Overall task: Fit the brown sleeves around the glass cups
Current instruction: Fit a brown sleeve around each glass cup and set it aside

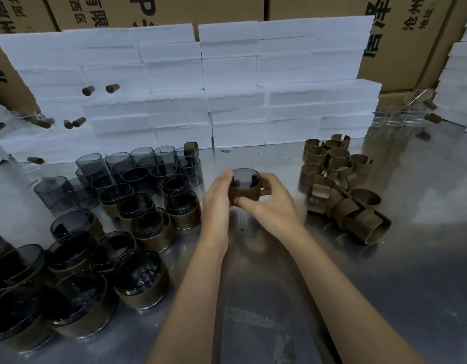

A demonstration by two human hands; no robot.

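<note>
View: a head-worn camera looks down over two bare forearms reaching out above a shiny metal table (384, 271).
Cup in hand: one smoky glass cup (245, 177) is held upright at the middle of the view, lifted a little above the table, its open rim facing the camera.
Sleeve in hand: a brown sleeve (244, 197) is wrapped around the cup's lower body, with the rim standing out above it.
Left hand: the left hand (217, 197) grips the cup's left side, fingers curled around sleeve and glass, the thumb up at the rim.
Right hand: the right hand (270, 199) grips the right side, thumb pressing across the front of the sleeve, fingers curled behind.
Finished cups: sleeved cups (137, 282) stand crowded at the near left.
Bare cups: unsleeved glass cups (137, 166) stand behind those, further back on the left.
Spare sleeves: a heap of loose sleeves (340, 185) lies well apart on the right.
Background: stacked white foam blocks (200, 82) line the back, with cardboard cartons (410, 35) behind them.
Step in hand: judged as seating the sleeve squarely on this cup.
Next move calls for: probably checking the sleeve sits even and snug, then setting the cup among the finished ones on the left without knocking glass against glass.
</note>
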